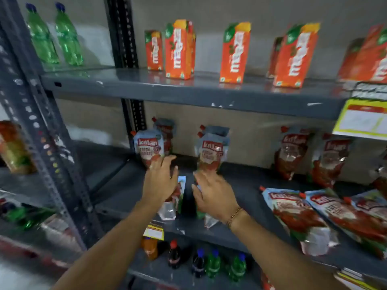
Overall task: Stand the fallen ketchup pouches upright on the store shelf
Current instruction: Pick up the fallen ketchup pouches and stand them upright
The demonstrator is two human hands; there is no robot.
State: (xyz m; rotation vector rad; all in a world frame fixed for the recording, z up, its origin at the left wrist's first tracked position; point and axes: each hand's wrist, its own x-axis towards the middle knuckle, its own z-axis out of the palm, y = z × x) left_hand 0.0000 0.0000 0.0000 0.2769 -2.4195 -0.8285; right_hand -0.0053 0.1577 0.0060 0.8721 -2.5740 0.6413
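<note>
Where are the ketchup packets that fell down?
The fallen ketchup pouches lie flat at the right front of the middle shelf, right of the right hand, in front of upright pouches.

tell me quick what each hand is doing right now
Left hand: open, fingers spread, resting on a ketchup pouch beneath it.
Right hand: open, fingers spread over a second pouch; grip cannot be told.

Both hands [161, 183] [213, 195] on fallen pouches [178, 195], middle shelf [240, 225].

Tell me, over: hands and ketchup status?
Left hand, right hand open, each on a front pouch. Fallen pouches lie flat, right. Nothing blocking.
</note>
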